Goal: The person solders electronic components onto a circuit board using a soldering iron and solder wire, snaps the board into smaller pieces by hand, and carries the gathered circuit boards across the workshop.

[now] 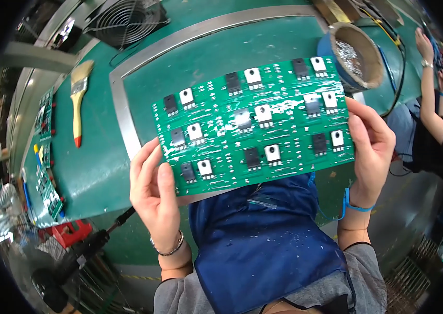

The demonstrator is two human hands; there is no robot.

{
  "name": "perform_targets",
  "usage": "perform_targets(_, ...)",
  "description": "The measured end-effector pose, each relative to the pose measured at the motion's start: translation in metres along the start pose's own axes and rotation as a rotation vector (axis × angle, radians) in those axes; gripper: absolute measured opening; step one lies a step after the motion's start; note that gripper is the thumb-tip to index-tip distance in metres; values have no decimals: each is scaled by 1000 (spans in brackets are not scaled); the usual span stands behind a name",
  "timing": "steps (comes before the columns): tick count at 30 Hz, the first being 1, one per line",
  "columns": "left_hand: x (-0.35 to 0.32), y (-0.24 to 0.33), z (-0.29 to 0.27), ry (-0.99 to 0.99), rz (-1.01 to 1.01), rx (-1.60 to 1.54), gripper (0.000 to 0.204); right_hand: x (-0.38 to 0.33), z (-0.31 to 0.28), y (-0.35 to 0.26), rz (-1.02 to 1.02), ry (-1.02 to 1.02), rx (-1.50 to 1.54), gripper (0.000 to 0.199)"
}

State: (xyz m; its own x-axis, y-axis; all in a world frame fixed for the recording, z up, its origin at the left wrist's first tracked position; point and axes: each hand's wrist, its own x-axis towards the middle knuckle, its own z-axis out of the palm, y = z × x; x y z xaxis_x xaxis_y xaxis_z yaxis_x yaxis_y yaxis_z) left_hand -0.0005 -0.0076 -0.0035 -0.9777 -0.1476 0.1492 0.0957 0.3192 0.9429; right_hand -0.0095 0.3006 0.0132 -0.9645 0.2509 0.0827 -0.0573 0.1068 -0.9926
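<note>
Between my two hands is a large green circuit board (221, 133), held up above the bench edge and tilted, its right end a little higher. Pairs of dark and silvery three-legged components stand in rows across its face, and glare streaks the surface. My left hand (154, 193) grips the board's left edge, thumb in front. The right edge is pinched in my right hand (370, 141), its fingers partly hidden behind the board. A blue band circles my right wrist, and a bracelet is on the left one.
A metal frame (122, 107) lies on the green bench. Left of it are a paintbrush (78, 99) and smaller circuit boards (48, 191). A fan (127, 23) stands at the back. A round tub (370, 63) of small metallic bits sits right. Another person's arm (428, 99) shows far right.
</note>
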Motion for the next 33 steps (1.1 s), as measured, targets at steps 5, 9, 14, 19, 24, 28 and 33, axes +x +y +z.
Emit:
perform_targets(5, 1, 0, 1, -19, -21, 4, 30, 0, -1, -2, -31, -10, 4, 24)
perform_targets(9, 2, 1, 2, -17, -17, 16, 29, -1, -1, -6, -35, -17, 18, 23)
perform_targets(14, 2, -2, 1, -19, -21, 55, 30, -2, 0, -6, -31, -31, 77, 25)
perform_targets(19, 2, -7, -1, -34, 6, 75, 30, -2, 0, -8, -30, -39, 103, 24)
perform_targets(24, 2, -10, 0, -25, -21, 19, 30, -2, 0, -7, -45, -53, 93, 24)
perform_targets(28, 1, -11, 0, -27, -40, 22, 31, -3, 1, -4, -50, -53, 88, 24)
perform_targets(33, 2, -15, -5, -36, -46, 19, 31, -4, 1, -5, -18, -50, 129, 25)
